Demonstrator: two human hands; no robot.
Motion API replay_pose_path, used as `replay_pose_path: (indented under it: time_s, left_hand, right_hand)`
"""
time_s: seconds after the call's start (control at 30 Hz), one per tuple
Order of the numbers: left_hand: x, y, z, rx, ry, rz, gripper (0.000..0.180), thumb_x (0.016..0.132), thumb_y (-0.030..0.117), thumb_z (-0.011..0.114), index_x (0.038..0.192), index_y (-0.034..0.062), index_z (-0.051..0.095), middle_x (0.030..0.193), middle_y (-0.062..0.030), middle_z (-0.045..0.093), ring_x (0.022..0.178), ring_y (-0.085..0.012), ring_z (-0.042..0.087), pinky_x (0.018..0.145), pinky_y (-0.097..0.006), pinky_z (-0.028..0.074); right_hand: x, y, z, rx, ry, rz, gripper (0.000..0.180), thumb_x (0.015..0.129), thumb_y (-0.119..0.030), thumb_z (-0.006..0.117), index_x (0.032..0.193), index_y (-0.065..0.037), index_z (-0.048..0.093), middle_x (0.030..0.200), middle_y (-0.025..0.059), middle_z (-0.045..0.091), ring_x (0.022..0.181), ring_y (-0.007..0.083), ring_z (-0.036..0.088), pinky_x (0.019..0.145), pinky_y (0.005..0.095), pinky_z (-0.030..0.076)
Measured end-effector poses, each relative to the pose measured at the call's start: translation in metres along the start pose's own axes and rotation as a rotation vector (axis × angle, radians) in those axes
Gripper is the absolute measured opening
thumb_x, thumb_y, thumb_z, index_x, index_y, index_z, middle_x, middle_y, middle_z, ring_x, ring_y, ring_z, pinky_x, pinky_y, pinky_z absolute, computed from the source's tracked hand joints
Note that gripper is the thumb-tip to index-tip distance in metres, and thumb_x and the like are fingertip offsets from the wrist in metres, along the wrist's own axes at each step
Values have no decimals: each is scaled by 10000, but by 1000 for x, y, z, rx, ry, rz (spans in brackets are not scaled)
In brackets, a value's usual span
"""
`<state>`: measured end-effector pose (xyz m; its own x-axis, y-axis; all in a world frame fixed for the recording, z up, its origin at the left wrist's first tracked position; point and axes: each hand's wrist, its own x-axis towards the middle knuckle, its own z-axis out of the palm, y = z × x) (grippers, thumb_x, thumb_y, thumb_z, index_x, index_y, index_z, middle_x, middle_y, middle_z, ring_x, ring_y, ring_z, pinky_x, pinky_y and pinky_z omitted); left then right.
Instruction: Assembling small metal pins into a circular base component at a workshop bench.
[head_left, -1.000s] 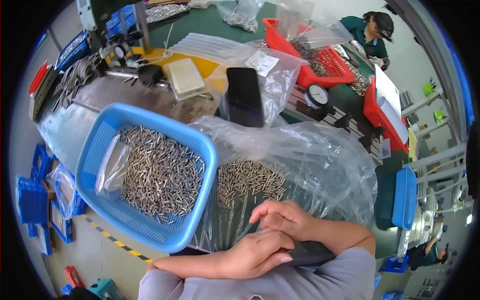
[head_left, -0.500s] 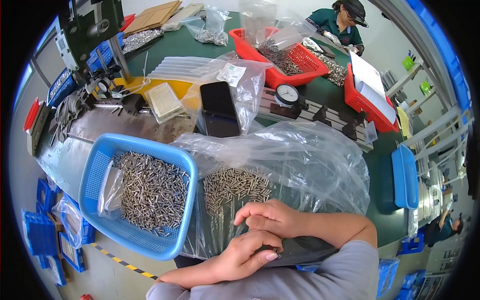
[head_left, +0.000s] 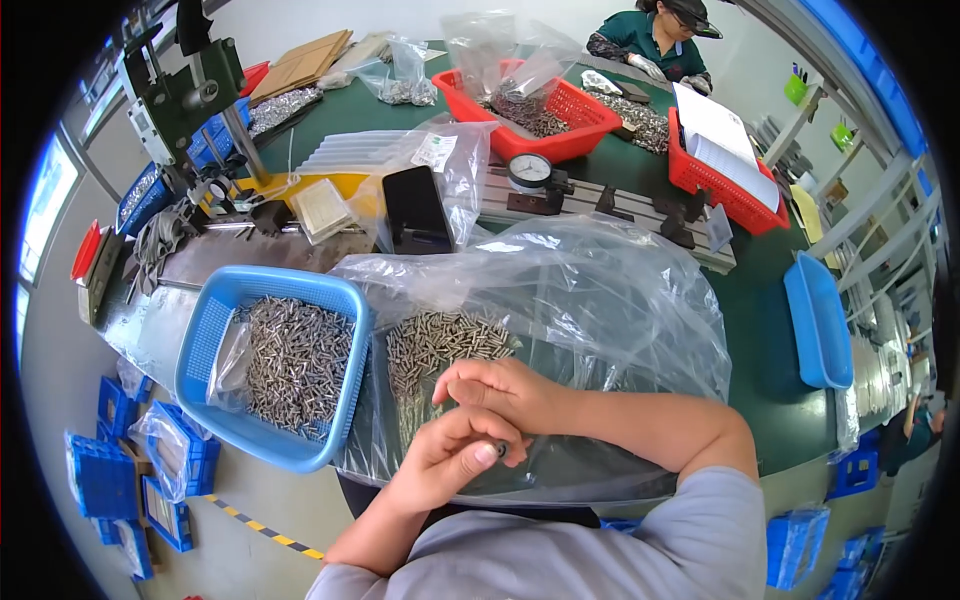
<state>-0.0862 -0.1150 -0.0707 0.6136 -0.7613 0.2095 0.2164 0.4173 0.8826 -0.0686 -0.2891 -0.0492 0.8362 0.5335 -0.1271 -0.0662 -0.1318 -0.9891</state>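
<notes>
My left hand is closed, and the dark round end of a small metal pin shows beside its thumb. Just above it, my right hand is bent over with curled fingers, touching or nearly touching the left. What the right fingers hold, if anything, is hidden. Beyond both hands a loose pile of small metal pins lies on a clear plastic bag. To the left, a blue basket holds many more such pins and a crumpled clear bag.
A black phone lies behind the pile. Behind it are a dial gauge on a metal rail, a red basket and another with papers. A machine stand rises at left. A co-worker sits across the table.
The view has shifted a little, so the table things sit differently in it. My hands stay together, with the left wrist turned more upright and the pin's end showing more clearly.
</notes>
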Motion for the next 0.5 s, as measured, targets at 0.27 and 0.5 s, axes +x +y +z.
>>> replay_pose_path:
  time_s: [0.27, 0.5]
  left_hand:
    - [1, -3, 6, -44, 2, 90, 300, 966, 232, 487, 1018, -57, 548, 876, -140, 597, 866, -218, 598, 947, -430, 453]
    - [2, -3, -1, -139, 10, 66, 309, 954, 260, 515, 991, -44, 557, 868, -142, 599, 848, -220, 604, 901, -417, 479]
  right_hand:
    - [-4, 7, 5, 65, -7, -92, 378, 982, -402, 423, 1075, -67, 572, 749, 36, 607, 660, 77, 577, 592, 246, 470]
    - [-3, 6, 5, 34, 38, -9, 325, 973, -347, 449, 1042, -60, 586, 758, 41, 622, 692, 106, 595, 641, 255, 485]
